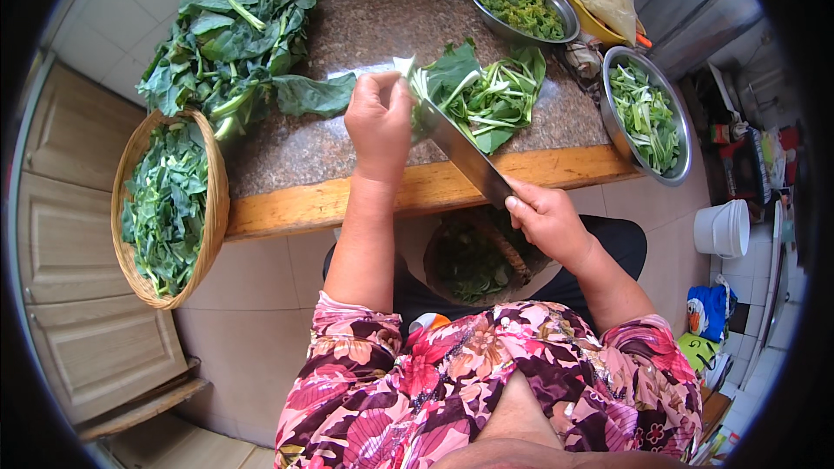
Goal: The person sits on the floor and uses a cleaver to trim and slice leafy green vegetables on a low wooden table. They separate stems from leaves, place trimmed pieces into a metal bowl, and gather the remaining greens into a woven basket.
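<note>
My left hand (381, 114) is over the counter, thumb and fingers pinched on pale leaf stalks (421, 85). In my right hand (544, 218) is the handle of a broad-bladed kitchen knife (464, 151). Its blade slants up and left across the wooden counter edge, the far end beside the stalks and close to my left fingers. Blur hides whether the blade touches them. Right of the blade lies a pile of cut green stalks and leaves (498, 101), partly on larger leaves. A large heap of leafy greens (241, 45) covers the counter's left side, one leaf reaching towards my left hand.
A wicker basket (218, 163) of leaves is at the left corner. Steel bowls hold flowering greens (518, 12) and cut stalks (642, 117) at the right. Below the wooden counter edge (313, 205), a handled basket (433, 254) of greens sits between my legs.
</note>
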A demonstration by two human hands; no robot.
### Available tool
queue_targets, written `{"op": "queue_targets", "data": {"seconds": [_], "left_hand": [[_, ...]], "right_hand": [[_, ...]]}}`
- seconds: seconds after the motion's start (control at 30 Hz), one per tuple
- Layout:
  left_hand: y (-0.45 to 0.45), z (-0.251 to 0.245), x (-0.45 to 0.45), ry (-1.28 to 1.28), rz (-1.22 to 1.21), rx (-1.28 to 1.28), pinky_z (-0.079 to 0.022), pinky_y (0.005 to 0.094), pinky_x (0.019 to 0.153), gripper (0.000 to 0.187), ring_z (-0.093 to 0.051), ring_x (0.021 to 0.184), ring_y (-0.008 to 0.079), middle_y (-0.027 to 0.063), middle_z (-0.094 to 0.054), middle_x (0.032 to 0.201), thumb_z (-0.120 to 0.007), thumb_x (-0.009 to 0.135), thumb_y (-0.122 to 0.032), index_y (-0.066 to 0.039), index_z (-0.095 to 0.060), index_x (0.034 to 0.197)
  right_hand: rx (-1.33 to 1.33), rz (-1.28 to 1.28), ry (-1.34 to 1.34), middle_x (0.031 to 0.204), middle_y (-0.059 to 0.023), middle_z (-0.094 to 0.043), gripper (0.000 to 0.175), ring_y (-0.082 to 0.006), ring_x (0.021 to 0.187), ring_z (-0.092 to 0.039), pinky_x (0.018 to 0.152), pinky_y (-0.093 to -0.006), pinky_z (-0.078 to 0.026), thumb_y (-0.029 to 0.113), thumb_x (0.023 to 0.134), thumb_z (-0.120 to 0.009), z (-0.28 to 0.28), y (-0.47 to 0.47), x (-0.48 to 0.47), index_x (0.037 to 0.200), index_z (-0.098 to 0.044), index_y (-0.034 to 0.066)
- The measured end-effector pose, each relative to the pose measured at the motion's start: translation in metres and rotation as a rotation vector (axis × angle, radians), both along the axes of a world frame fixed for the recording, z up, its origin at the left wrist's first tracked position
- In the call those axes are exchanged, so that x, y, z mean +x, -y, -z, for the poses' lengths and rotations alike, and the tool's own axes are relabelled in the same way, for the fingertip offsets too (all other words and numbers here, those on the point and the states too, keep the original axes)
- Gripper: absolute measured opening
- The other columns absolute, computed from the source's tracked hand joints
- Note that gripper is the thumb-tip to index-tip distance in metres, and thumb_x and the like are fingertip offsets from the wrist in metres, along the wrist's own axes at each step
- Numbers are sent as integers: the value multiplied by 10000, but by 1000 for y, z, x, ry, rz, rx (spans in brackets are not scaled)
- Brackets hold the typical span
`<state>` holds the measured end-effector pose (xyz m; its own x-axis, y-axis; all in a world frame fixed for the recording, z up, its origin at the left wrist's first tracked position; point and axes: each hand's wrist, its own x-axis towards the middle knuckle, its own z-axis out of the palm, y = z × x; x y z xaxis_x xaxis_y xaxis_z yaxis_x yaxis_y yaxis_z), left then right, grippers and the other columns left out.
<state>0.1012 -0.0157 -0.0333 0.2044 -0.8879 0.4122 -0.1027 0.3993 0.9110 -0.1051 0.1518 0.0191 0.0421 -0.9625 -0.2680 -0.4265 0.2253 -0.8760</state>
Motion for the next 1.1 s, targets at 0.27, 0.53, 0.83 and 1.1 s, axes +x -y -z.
{"op": "queue_targets", "data": {"seconds": [0.27,0.53,0.83,1.1], "left_hand": [[30,16,17,578,-163,195,-533,429,854,240,-670,960,343,156,-697,1077,-656,930,-195,-71,-711,1128],[51,43,-4,893,-199,87,-524,450,898,420,-658,993,376,169,-696,1116,-730,844,-223,-79,-685,1236],[50,19,4,81,-17,192,-535,328,833,323,-635,881,179,102,-675,1007,-603,828,-57,20,-632,1140],[20,-14,4,-421,385,246,-550,262,774,612,-655,877,131,81,-677,1022,-545,851,59,12,-465,1456]], "right_hand": [[-23,233,246,750,8,-586,433,-39,527,-473,488,-187,-400,135,1036,-558,5,-10,-16,1463,-539,62],[-50,287,183,740,19,-581,438,-30,529,-464,486,-190,-406,125,1031,-571,6,-23,-30,1466,-541,79],[-86,287,184,749,23,-576,447,-25,550,-464,503,-187,-408,104,1022,-586,1,-24,-28,1465,-539,69],[-180,193,153,782,12,-593,443,-34,565,-477,527,-183,-407,96,1029,-558,-3,-12,-16,1468,-528,43]]}}
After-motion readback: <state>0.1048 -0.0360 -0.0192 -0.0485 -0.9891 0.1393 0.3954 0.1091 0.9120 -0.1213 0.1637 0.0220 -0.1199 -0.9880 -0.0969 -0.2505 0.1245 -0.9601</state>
